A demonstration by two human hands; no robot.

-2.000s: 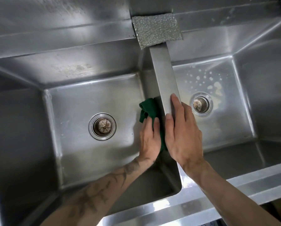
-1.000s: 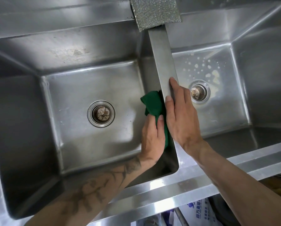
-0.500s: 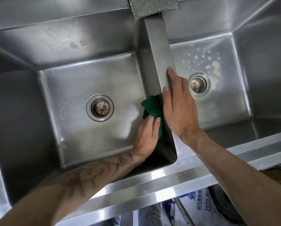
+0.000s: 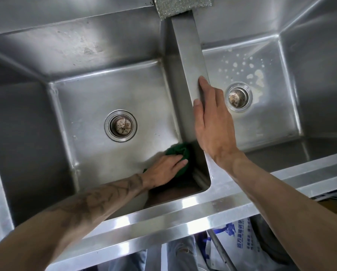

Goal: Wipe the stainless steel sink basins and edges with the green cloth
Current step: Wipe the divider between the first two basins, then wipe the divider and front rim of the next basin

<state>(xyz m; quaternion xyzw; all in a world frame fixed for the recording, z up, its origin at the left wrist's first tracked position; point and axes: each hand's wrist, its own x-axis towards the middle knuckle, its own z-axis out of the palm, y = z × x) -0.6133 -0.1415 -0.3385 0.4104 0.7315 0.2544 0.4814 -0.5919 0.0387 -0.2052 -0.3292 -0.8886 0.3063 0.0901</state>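
Now, cloth [image 4: 177, 151] prob. under L hand [image 4: 164, 169]

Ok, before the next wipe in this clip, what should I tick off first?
1. Is the green cloth under the left hand, pressed flat? Ok.
2. Is the cloth on the left basin floor, at its near right corner? Ok.
3. Is the right hand flat on the divider, apart from the cloth? Ok.
4. Is the right basin clean? Not ok: white spots lie beside its drain.
5. Is the corner beneath the cloth clean? Cannot tell, it is hidden.
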